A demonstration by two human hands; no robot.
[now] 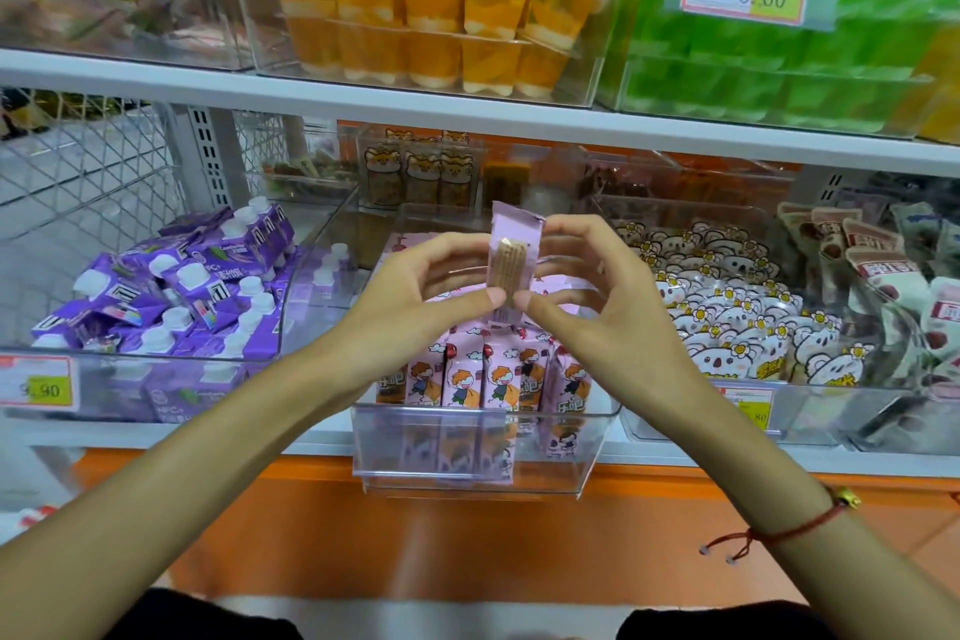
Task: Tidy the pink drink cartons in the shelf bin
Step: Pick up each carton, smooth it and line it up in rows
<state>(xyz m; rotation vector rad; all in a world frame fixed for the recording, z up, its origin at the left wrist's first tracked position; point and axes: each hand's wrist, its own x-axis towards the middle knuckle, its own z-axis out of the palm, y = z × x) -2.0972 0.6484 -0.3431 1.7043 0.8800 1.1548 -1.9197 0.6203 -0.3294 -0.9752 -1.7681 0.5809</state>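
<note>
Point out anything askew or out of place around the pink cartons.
One pink carton is out of the clear plastic bin, pinched upright between left hand and right hand. At the front row's right end, one pink cartoon-printed carton leans; the others stand straight.

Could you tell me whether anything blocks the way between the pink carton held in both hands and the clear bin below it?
Nothing visible does. Both hands, left and right, pinch the carton upright, directly above the open-topped bin. A front row of cartons already stands there; space behind looks likely.

Left hand (415, 296) and right hand (597, 307) raised, pinching.
</note>
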